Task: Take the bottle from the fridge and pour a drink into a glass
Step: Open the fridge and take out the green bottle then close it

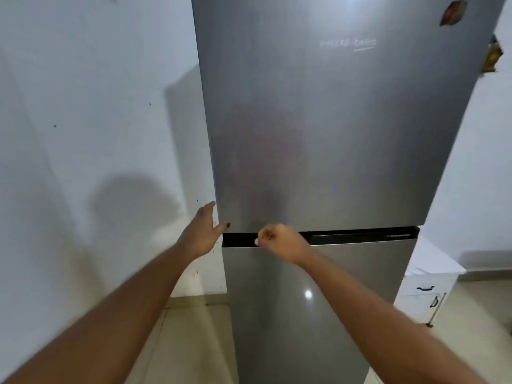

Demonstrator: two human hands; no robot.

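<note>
A tall grey two-door fridge [332, 134] fills the middle of the head view, with both doors closed. A black gap [360, 236] runs between the upper and lower door. My left hand [203, 231] is open at the upper door's left bottom corner, with the thumb on the door face. My right hand [279, 241] is curled into a fist at the black gap, fingers tucked against the door edge. No bottle or glass is in sight; the fridge's inside is hidden.
A white wall [83, 134] stands close on the left of the fridge. A white cabinet [426, 295] with black handles sits to the right, beside a pale tiled floor [188, 342]. Magnets [453, 12] stick to the fridge's upper right.
</note>
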